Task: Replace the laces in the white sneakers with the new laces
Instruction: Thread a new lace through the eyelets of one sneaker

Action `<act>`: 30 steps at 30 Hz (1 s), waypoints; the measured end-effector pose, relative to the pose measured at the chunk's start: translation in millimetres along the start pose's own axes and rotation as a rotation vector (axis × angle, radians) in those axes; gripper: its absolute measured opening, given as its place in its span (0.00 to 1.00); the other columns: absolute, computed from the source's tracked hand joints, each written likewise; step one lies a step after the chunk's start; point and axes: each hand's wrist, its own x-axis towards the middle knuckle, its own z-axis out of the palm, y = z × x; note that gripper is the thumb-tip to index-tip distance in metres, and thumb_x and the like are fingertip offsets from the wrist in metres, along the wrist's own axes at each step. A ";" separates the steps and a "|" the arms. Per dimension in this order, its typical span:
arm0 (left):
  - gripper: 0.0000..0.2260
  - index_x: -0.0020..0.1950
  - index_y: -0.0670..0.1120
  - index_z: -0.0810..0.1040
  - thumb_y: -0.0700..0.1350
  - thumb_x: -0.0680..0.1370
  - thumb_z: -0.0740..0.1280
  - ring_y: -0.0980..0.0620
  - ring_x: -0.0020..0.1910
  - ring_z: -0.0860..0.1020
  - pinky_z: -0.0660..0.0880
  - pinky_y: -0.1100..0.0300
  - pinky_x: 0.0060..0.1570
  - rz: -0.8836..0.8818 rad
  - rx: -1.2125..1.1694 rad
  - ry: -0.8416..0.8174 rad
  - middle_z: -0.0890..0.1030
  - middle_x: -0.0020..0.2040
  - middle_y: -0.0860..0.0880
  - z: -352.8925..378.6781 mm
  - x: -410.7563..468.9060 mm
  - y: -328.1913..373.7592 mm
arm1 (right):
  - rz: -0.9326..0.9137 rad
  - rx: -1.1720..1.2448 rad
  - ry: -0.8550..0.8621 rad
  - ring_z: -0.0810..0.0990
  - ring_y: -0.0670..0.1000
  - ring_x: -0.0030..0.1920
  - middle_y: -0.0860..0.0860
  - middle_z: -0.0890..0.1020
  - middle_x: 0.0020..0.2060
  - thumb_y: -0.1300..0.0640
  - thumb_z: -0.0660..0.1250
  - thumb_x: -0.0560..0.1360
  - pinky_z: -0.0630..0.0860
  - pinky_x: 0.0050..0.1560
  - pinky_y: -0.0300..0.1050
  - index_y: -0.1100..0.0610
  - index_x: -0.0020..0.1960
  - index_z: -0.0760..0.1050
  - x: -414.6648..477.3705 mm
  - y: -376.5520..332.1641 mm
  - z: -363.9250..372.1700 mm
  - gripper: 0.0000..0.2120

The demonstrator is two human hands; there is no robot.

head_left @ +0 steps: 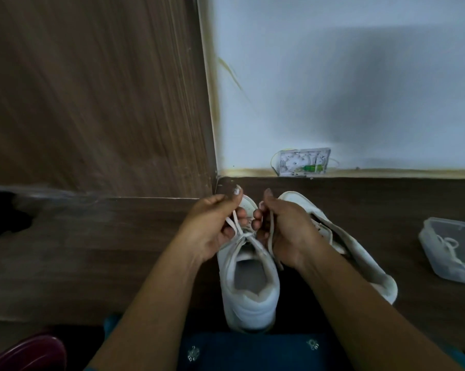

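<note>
There, both forearms reached over the sneaker (248, 298), which stood heel toward the person on the dark wood-grain table (92, 250). The left hand (212, 226) curled above its tongue, pinching a flat white lace (235, 223). The right hand (284, 231), just right of the tongue, gripped the lace's other strand. Right of the sneaker lay its mate (359, 253), tipped sideways. Farther right, a clear plastic tub (426, 236) held a coiled lace (450, 243).

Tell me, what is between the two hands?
In the head view: the front of the near sneaker and its crossed lace, between the left hand and right hand.
</note>
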 end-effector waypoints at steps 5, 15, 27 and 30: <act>0.13 0.33 0.47 0.75 0.47 0.78 0.64 0.57 0.25 0.69 0.62 0.67 0.23 -0.011 0.038 -0.040 0.75 0.28 0.50 -1.6 -0.2 0.0 | -0.170 -0.145 -0.079 0.72 0.45 0.26 0.52 0.79 0.29 0.69 0.59 0.78 0.68 0.26 0.36 0.62 0.39 0.77 -1.4 1.8 -1.0 0.12; 0.12 0.44 0.42 0.80 0.27 0.73 0.63 0.56 0.28 0.78 0.65 0.68 0.26 0.081 0.150 -0.131 0.80 0.32 0.48 -6.6 -2.4 -2.9 | -0.209 -0.234 -0.068 0.74 0.45 0.24 0.58 0.78 0.31 0.75 0.60 0.74 0.69 0.24 0.33 0.66 0.50 0.79 -2.0 3.1 -2.2 0.12; 0.11 0.37 0.41 0.72 0.29 0.69 0.71 0.56 0.26 0.79 0.72 0.68 0.25 0.197 0.363 -0.059 0.79 0.28 0.47 -14.3 3.5 -3.9 | -0.248 -0.483 -0.078 0.75 0.46 0.25 0.58 0.79 0.31 0.68 0.67 0.73 0.62 0.23 0.33 0.61 0.39 0.78 -1.8 -5.4 -8.3 0.05; 0.13 0.34 0.42 0.73 0.27 0.67 0.72 0.60 0.28 0.77 0.73 0.68 0.30 0.356 0.549 -0.156 0.77 0.30 0.49 -16.6 1.1 -2.8 | -0.267 -0.495 0.031 0.74 0.43 0.21 0.56 0.77 0.33 0.68 0.66 0.74 0.64 0.20 0.33 0.60 0.39 0.75 3.1 -0.3 -5.4 0.07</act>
